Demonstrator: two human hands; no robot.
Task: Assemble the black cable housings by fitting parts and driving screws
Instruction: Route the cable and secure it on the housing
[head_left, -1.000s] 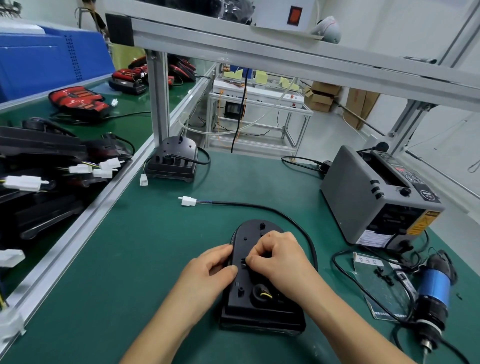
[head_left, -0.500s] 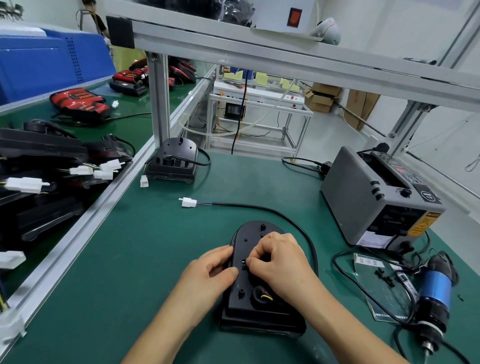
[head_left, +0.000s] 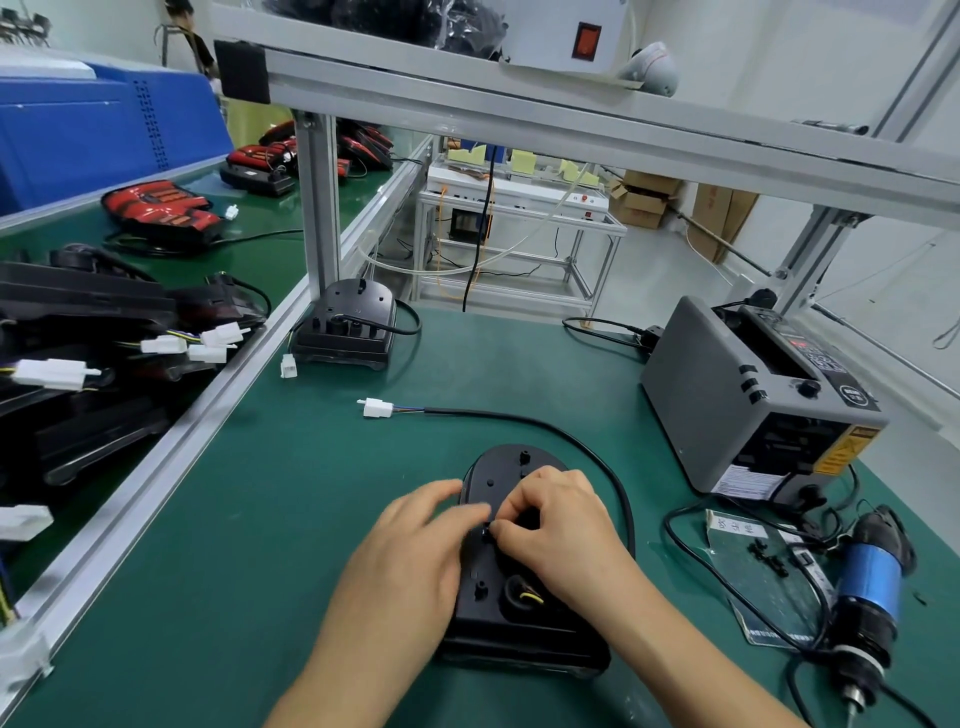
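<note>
A black cable housing (head_left: 498, 587) lies flat on the green mat in front of me, its black cable (head_left: 597, 452) curving back to a white connector (head_left: 376, 408). My left hand (head_left: 410, 551) rests on the housing's left edge with fingers fairly straight. My right hand (head_left: 558, 525) is curled over the housing's middle, thumb and forefinger pinching a small black screw (head_left: 487, 532) at a hole. A blue-bodied electric screwdriver (head_left: 867, 587) lies at the right. Loose black screws (head_left: 769, 556) sit on a clear sheet beside it.
A second black housing (head_left: 345, 327) stands by the aluminium post at the back left. A grey tape dispenser (head_left: 753, 395) occupies the right side. Beyond the left rail (head_left: 156, 467) lie more housings, red lamps and white connectors. An overhead frame beam (head_left: 571, 119) crosses above.
Almost nothing has moved; my right fingers have shifted slightly on the small screw at the housing's centre, and my left hand stays on the housing's edge.
</note>
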